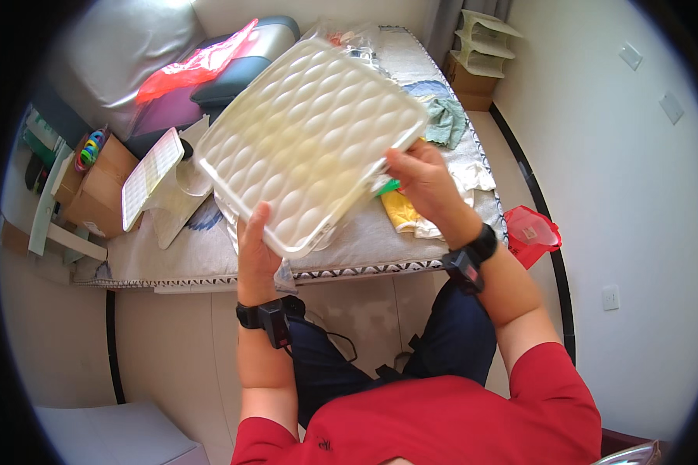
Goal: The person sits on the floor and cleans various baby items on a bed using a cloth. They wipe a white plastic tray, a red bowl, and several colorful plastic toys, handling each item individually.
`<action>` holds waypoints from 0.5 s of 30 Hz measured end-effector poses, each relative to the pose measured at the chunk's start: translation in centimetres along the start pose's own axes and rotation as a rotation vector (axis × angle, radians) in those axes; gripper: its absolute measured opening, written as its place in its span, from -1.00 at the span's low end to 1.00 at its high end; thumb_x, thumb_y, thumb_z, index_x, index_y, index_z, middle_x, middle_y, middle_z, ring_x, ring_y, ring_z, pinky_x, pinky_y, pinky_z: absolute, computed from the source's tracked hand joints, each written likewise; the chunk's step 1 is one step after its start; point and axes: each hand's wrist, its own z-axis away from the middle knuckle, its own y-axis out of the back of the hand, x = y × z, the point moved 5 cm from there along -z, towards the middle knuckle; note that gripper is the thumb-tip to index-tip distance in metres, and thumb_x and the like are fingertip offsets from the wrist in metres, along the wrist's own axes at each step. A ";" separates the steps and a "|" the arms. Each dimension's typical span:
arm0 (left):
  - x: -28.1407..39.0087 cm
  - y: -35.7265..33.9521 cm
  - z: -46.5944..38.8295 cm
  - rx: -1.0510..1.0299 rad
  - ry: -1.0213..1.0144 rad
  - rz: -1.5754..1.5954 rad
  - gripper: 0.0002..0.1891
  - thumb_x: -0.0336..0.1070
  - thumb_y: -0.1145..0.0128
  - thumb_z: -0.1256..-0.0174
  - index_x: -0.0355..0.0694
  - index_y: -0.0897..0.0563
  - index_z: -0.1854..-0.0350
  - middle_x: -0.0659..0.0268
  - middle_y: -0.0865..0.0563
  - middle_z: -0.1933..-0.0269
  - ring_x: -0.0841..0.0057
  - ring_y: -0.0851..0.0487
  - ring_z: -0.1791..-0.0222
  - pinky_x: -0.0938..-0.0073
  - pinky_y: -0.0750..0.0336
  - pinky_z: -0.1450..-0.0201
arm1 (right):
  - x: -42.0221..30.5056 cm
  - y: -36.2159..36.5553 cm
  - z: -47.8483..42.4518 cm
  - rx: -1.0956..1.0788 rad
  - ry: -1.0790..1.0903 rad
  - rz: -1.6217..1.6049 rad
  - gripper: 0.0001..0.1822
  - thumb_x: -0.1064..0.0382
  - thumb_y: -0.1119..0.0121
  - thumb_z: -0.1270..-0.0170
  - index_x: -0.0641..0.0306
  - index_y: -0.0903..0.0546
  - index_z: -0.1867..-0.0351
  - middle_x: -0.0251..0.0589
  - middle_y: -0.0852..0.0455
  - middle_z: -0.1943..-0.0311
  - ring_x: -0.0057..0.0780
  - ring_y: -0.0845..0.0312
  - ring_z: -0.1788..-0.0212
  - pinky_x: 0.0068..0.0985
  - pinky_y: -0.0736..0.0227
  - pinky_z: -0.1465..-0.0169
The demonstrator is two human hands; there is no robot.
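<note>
A square white plastic panel [311, 136] with a raised bubble pattern is held up at a tilt above the covered bed. My left hand [259, 253] grips its near-left edge, with the thumb lying over the rim. At the right-hand edge, the fingers of my right hand [424, 177] are closed near a corner fitting. A second bumpy white panel [152, 177] leans at the left beside curved cream plastic side pieces [177, 212]. Under the held panel, part of the bed is hidden.
Yellow-and-white clothing [400, 210] and a green cloth [445, 123] lie on the bed [157, 264]. Cardboard boxes [102, 189] stand left; a red plastic bag [209, 67] rests on a grey-blue case. Another red bag [529, 232] sits by the right wall, below stacked cream plastic pieces [484, 43].
</note>
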 end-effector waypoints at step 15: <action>-0.6 3.6 -0.8 0.147 -0.199 0.033 -0.40 -0.51 -0.12 -0.20 -0.37 -0.32 -0.34 0.08 -0.52 -0.23 0.25 -0.53 -0.23 0.22 -0.46 -0.27 | 5.3 27.2 -7.0 0.348 0.028 1.691 -0.39 0.21 -0.22 -0.17 0.28 -0.43 -0.28 0.14 -0.47 -0.23 0.00 -0.36 -0.29 -0.23 -0.27 -0.34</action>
